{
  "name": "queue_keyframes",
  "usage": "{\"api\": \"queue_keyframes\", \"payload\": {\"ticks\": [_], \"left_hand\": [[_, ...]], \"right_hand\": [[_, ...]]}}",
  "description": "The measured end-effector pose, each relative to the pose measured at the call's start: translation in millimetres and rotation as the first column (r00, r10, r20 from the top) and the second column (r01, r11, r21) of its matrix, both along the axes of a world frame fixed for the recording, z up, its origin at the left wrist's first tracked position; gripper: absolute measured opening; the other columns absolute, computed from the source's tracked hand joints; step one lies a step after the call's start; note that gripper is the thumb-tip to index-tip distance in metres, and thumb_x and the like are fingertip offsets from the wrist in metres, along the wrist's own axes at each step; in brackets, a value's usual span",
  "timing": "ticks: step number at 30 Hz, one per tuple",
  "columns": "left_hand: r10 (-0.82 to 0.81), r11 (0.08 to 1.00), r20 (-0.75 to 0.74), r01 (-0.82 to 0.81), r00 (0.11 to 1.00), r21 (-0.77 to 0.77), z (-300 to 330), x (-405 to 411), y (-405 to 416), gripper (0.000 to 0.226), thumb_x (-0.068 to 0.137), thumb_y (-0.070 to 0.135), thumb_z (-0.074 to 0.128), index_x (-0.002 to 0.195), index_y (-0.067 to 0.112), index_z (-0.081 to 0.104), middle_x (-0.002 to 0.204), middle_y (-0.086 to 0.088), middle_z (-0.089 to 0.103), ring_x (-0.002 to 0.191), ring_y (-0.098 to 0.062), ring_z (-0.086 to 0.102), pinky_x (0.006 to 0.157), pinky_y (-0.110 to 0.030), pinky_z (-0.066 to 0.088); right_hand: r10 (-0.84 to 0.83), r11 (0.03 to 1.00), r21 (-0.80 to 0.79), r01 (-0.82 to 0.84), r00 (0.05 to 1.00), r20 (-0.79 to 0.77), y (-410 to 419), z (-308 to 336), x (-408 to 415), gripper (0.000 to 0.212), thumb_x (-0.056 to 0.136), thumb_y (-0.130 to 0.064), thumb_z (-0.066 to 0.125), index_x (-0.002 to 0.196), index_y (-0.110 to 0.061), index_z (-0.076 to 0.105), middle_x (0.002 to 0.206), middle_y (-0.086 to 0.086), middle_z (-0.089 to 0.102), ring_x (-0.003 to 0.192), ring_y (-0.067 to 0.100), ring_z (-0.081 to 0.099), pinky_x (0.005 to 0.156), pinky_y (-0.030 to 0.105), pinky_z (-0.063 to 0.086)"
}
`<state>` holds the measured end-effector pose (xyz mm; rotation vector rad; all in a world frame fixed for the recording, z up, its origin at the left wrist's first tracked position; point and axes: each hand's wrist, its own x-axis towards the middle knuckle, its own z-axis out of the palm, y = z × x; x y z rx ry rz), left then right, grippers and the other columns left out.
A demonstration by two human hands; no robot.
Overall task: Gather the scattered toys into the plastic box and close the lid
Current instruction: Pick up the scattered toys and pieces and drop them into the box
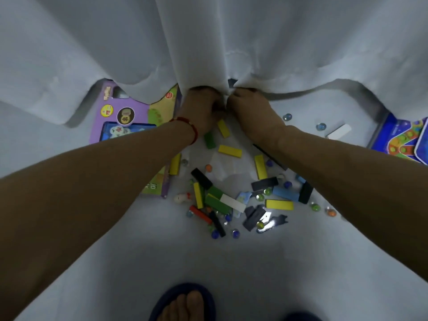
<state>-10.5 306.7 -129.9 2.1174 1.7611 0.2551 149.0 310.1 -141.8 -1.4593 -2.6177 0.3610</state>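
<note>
- Head view: both arms reach forward to the lower edge of a white curtain (208,42) that hangs down to the pale floor (231,262).
- The left hand (203,107), with a red bracelet (193,129) on its wrist, has curled fingers that grip the curtain hem.
- The right hand (252,112), just beside the left one, also pinches the hem with its fingers closed on the cloth.
- The scattered toys (243,195) lie on the floor below the curtain hem, between the two forearms: yellow, green, black, blue, white and red blocks mixed with glass marbles.
- A purple game box (120,117) lies partly under the curtain, left of the hands.
- A blue game board (403,140) lies under the curtain edge, far right.
- A foot in a dark slipper (185,304) stands well below the toys.
- The plastic box does not show.
</note>
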Motion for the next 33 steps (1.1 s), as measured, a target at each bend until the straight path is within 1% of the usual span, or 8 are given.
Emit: {"api": "queue_keyframes", "payload": {"ticks": [8,11,13,15,22,24,27,33], "left_hand": [[0.367,0.924,0.31,-0.381,0.877,-0.016,31,-22,-75,0.015,0.076,0.021,0.068,0.087,0.011,0.064,0.081,-0.002,0.068,0.074,-0.015,0.063,0.064,-0.024,0.049],[0.665,0.734,0.591,-0.546,0.457,-0.403,45,-22,-85,0.012,0.083,0.015,0.065,0.087,0.008,0.056,0.077,-0.009,0.068,0.064,-0.019,0.067,0.057,-0.028,0.053],[0.812,0.547,0.579,-0.442,0.074,-0.711,57,-21,-95,0.005,0.089,0.01,0.056,0.089,0.005,0.052,0.071,-0.009,0.062,0.053,-0.017,0.061,0.051,-0.025,0.049],[0.873,0.436,0.479,-0.293,-0.09,-0.851,65,-24,-107,0.009,0.09,0.008,0.048,0.084,0.006,0.055,0.069,-0.007,0.057,0.053,-0.017,0.055,0.051,-0.024,0.047],[0.903,0.327,0.315,-0.009,-0.293,-0.945,70,-30,-122,0.027,0.094,0.022,0.046,0.092,0.001,0.062,0.091,-0.015,0.058,0.081,-0.026,0.058,0.077,-0.036,0.055],[0.882,0.36,0.281,0.154,-0.379,-0.92,68,-31,-126,0.033,0.096,0.029,0.043,0.096,0.003,0.063,0.101,-0.014,0.063,0.087,-0.026,0.062,0.086,-0.037,0.051],[0.867,0.341,0.261,0.125,-0.424,-0.932,59,-34,-130,0.032,0.098,0.024,0.039,0.083,0.004,0.059,0.083,-0.01,0.058,0.07,-0.02,0.055,0.065,-0.028,0.049],[0.845,0.357,0.318,0.01,-0.43,-0.934,60,-52,-146,0.026,0.094,0.02,0.047,0.085,0.002,0.063,0.077,-0.011,0.058,0.068,-0.021,0.057,0.059,-0.025,0.053]], "right_hand": [[-0.032,0.989,-0.146,0.017,0.995,-0.099,-26,2,-23,0.029,0.092,-0.009,0.058,0.12,-0.006,0.066,0.115,0.02,0.058,0.101,0.037,0.059,0.071,0.031,0.035],[0.066,0.993,-0.093,-0.068,0.998,-0.016,-36,-1,-35,0.014,0.088,0.004,0.057,0.099,0.001,0.065,0.101,0.024,0.057,0.087,0.04,0.058,0.064,0.036,0.03],[0.078,0.995,-0.068,-0.075,0.996,0.032,-39,4,-36,0.016,0.088,0.008,0.052,0.098,0.001,0.063,0.102,0.024,0.056,0.09,0.038,0.058,0.066,0.036,0.03],[0.025,0.994,-0.11,-0.025,1.0,-0.008,-38,9,-34,0.016,0.092,0.001,0.051,0.098,0.002,0.066,0.103,0.021,0.061,0.093,0.036,0.06,0.068,0.034,0.033],[-0.116,0.966,-0.258,-0.022,0.853,-0.508,-69,79,-40,0.024,0.087,-0.029,0.07,0.105,-0.015,0.078,0.098,-0.001,0.075,0.087,0.008,0.067,0.083,0.022,0.051],[0.01,0.949,-0.273,-0.16,0.878,-0.479,-82,91,-47,0.028,0.089,-0.037,0.07,0.107,-0.017,0.077,0.095,-0.002,0.073,0.081,0.007,0.066,0.078,0.021,0.05],[-0.046,0.973,-0.222,-0.06,0.895,-0.445,-75,75,-36,0.028,0.095,-0.036,0.061,0.097,-0.012,0.076,0.089,0.002,0.07,0.081,0.015,0.065,0.074,0.026,0.049],[0.074,0.969,-0.241,-0.048,0.992,0.101,-73,15,3,0.034,0.092,-0.023,0.063,0.119,-0.003,0.057,0.115,0.02,0.053,0.106,0.038,0.051,0.084,0.043,0.043]]}}
